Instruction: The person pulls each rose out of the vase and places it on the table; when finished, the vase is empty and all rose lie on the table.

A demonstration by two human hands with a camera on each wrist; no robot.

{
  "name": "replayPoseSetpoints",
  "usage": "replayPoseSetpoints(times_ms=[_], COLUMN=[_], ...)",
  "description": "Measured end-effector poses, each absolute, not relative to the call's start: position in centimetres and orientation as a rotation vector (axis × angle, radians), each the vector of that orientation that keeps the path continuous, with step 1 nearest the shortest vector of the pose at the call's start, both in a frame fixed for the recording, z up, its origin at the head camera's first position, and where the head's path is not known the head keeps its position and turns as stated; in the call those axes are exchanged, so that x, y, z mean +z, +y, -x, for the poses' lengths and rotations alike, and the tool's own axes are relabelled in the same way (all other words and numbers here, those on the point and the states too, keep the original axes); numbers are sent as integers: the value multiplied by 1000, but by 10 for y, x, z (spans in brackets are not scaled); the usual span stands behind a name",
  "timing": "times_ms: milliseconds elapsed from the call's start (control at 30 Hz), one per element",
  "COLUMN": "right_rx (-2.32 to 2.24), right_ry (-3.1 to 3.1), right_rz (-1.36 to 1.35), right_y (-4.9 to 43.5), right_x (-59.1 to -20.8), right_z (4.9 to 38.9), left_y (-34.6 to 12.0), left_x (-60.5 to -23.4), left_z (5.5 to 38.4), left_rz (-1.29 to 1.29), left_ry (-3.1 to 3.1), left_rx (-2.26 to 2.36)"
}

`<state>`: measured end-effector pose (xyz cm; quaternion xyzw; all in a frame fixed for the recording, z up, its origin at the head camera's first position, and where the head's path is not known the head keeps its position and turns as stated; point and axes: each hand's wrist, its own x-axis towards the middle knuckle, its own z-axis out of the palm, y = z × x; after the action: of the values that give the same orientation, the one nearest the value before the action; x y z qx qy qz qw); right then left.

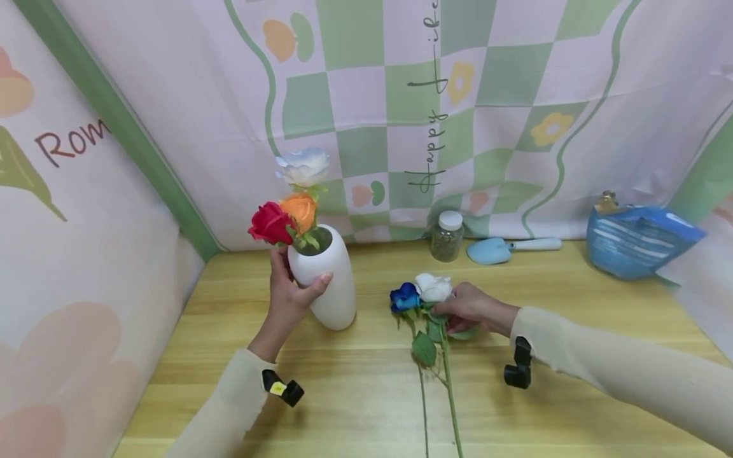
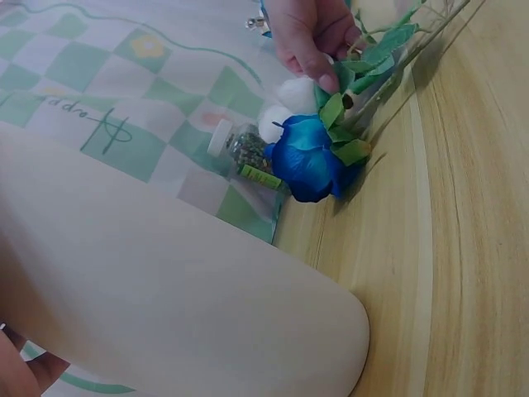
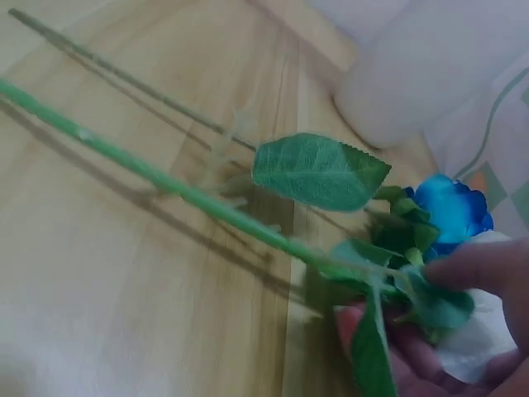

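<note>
Stem of the white rose point(image 1: 433, 287), pinched just below its bloom by the nearer right hand point(image 1: 472, 306), runs toward the near edge of the wooden table point(image 1: 332, 401). Past the blue rose point(image 1: 404, 298), toward the table's left side, the left hand point(image 1: 289, 296) grips the white vase point(image 1: 340, 296).

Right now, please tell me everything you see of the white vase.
The white vase is tall, smooth and ceramic-looking, with a round open mouth. Its base appears to rest on the wooden table; whether it tilts, I cannot tell. The left hand grips its upper part. A red rose, an orange rose and a white flower rise from its mouth.
</note>
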<state>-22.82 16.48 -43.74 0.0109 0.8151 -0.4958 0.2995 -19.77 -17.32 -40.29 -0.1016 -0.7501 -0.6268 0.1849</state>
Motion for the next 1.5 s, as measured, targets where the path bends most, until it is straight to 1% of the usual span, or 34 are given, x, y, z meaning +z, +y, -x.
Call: replayPoseSetpoints(times_ms=[133, 367, 733, 1067, 1267, 1500], right_rx=[-1237, -1102, -1112, -1004, -821, -660], right_ry=[2200, 2299, 2292, 2360, 2444, 2607], right_rz=[36, 70, 63, 116, 240, 564], right_y=[166, 166, 167, 176, 180, 174], right_x=[-437, -432, -432, -415, -393, -347], right_z=[227, 225, 230, 238, 243, 245], left_y=[-173, -174, -175, -175, -174, -175], left_x=[-403, -402, -403, -404, -405, -403], left_z=[198, 198, 199, 198, 199, 198], left_rz=[293, 301, 307, 311, 293, 260], left_ry=[-2102, -2101, -2090, -2073, -2089, -2146], left_rx=[-1764, -1759, -1761, -1762, -1773, -1758])
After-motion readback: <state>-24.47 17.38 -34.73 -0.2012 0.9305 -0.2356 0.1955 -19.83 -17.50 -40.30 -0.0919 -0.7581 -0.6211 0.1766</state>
